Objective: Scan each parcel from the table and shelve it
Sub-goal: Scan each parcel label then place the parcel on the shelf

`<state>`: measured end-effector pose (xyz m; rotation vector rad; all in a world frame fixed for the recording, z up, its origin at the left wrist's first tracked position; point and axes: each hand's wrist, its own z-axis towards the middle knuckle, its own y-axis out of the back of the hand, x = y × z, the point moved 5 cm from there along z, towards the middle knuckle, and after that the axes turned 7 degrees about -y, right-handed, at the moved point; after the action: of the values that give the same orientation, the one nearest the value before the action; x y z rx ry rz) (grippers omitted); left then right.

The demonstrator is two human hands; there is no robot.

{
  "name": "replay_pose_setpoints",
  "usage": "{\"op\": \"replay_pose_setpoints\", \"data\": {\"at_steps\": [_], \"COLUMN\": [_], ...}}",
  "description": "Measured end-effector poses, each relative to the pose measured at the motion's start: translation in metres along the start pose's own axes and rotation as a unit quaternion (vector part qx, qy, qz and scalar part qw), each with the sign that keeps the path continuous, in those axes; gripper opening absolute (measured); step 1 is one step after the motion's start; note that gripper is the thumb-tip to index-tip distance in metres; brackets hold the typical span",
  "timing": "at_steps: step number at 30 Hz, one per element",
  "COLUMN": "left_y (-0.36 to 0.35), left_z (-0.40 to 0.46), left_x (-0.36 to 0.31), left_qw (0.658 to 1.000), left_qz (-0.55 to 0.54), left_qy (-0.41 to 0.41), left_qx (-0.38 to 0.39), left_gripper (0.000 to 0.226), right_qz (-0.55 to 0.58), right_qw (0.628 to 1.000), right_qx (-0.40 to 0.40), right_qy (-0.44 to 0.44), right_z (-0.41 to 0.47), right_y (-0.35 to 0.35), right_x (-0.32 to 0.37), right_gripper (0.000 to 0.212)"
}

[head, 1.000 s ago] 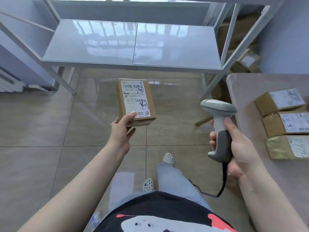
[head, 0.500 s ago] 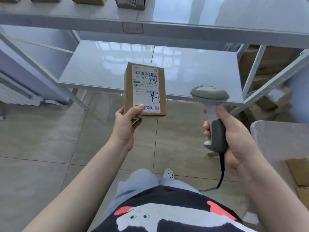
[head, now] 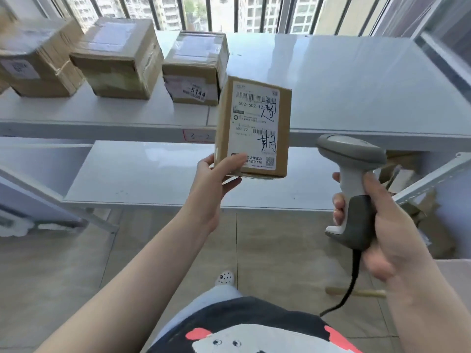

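Three cardboard boxes are seen lined up on the upper shelf (head: 356, 80), toward its left end: a left box (head: 38, 62) cut by the frame edge, a middle box (head: 117, 57) just beside it, and a right box (head: 195, 70) marked 5144. A small red-bordered tag (head: 197, 135) is fixed to the shelf's near edge. Below, a lower shelf (head: 142, 174) is shown bare and glossy. The tiled floor (head: 63, 276) is seen beneath.

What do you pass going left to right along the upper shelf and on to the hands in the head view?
Leftmost taped box → middle box → box marked 5144 → labelled parcel held in the left hand → scanner held in the right hand.
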<state>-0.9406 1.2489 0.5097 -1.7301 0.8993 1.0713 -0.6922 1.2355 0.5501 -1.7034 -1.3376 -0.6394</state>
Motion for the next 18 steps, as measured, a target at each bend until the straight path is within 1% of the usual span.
{"op": "replay_pose_setpoints", "data": {"at_steps": [4, 7, 8, 10, 12, 14, 18], "left_y": [-0.016, -0.039, -0.047, -0.061, -0.072, -0.081, -0.087], "left_z": [0.061, 0.105, 0.119, 0.144, 0.165, 0.181, 0.221], "left_x": [-0.035, -0.049, -0.053, -0.057, -0.06, -0.06, -0.041], "left_qw": [0.999, 0.997, 0.997, 0.998, 0.997, 0.994, 0.989], "left_qz": [0.019, 0.036, 0.042, 0.054, 0.073, 0.088, 0.11], "left_qy": [-0.011, -0.01, -0.006, 0.005, 0.023, 0.056, 0.093], "left_qx": [0.042, 0.064, 0.063, 0.044, 0.007, -0.019, -0.035], "left_gripper": [0.094, 0.073, 0.07, 0.077, 0.092, 0.103, 0.11], "right_qz": [0.044, 0.063, 0.066, 0.069, 0.068, 0.065, 0.06], "right_qw": [0.998, 0.996, 0.996, 0.995, 0.995, 0.995, 0.995], "right_qx": [-0.028, -0.049, -0.055, -0.063, -0.068, -0.072, -0.07], "right_qy": [0.027, 0.034, 0.032, 0.031, 0.03, 0.03, 0.033], "right_z": [0.027, 0.041, 0.044, 0.052, 0.061, 0.069, 0.081], "right_y": [-0.024, -0.032, -0.034, -0.037, -0.038, -0.039, -0.04], "right_x": [0.018, 0.024, 0.025, 0.027, 0.031, 0.034, 0.04], "right_gripper": [0.048, 0.044, 0.044, 0.043, 0.044, 0.044, 0.042]}}
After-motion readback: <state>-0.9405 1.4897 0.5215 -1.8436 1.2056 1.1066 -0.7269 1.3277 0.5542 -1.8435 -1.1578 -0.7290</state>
